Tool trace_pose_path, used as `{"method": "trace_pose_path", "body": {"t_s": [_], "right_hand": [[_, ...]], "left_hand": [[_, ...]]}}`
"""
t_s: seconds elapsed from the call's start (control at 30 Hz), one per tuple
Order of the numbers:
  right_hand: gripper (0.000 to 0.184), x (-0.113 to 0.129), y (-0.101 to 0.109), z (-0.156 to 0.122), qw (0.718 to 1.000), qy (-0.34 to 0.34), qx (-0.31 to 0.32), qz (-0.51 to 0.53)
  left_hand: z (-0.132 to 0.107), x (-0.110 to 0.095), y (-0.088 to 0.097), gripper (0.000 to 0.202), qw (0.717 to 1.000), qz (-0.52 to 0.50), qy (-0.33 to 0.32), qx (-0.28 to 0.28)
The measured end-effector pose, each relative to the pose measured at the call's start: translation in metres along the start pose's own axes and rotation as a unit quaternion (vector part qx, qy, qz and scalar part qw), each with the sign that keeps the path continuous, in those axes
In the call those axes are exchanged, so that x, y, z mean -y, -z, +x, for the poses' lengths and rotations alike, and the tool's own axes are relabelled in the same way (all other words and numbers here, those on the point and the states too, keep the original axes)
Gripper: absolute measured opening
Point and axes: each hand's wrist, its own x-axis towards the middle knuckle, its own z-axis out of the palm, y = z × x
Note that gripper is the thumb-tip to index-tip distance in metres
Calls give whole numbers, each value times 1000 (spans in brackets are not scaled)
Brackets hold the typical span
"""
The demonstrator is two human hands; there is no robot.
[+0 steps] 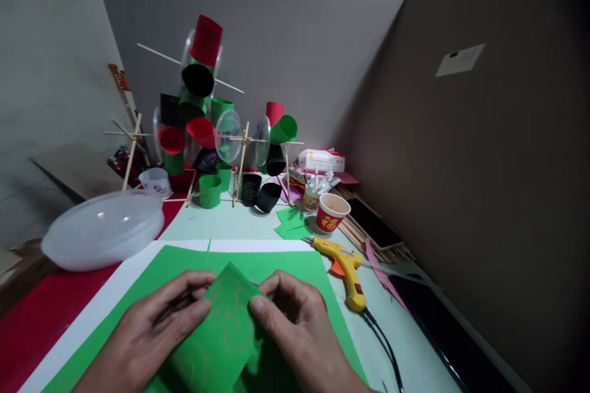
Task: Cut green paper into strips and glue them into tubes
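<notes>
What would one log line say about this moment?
left hand: holds green paper piece | right hand: pinches same piece | under: green sheet | nearby: yellow glue gun

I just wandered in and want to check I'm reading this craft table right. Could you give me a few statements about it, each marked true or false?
1. The left hand and the right hand both hold a green paper piece with a faint drawing on it. True.
2. The glue gun is blue and lies left of the hands. False: the yellow glue gun lies to their right.
3. A red paper cup stands upright beyond the glue gun. True.
4. The cup-and-stick structure uses only white cups. False: its cups are red, green and black.
5. The paper piece is held over a large green sheet. True.
</notes>
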Motion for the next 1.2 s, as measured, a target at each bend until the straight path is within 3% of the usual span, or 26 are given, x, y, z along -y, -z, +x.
{"method": "trace_pose_path", "body": {"t_s": [0.2, 0.5, 0.7, 0.87, 1.2], "right_hand": [[29, 2, -3, -4, 999, -1, 24, -40], [19, -5, -6, -7, 993, 58, 75, -64], [26, -6, -7, -7, 998, 16, 62, -17], [35, -6, -8, -8, 995, 29, 68, 63], [23, -14, -5, -9, 993, 112, 22, -25]], "left_hand": [[6, 8, 10, 25, 992, 44, -115, -9], [-6, 2, 6, 13, 970, 107, -215, -34], [-5, 4, 10, 21, 987, 70, -131, -61], [0, 5, 14, 35, 993, 38, -55, -102], [0, 17, 18, 30, 989, 76, -84, -93]]}}
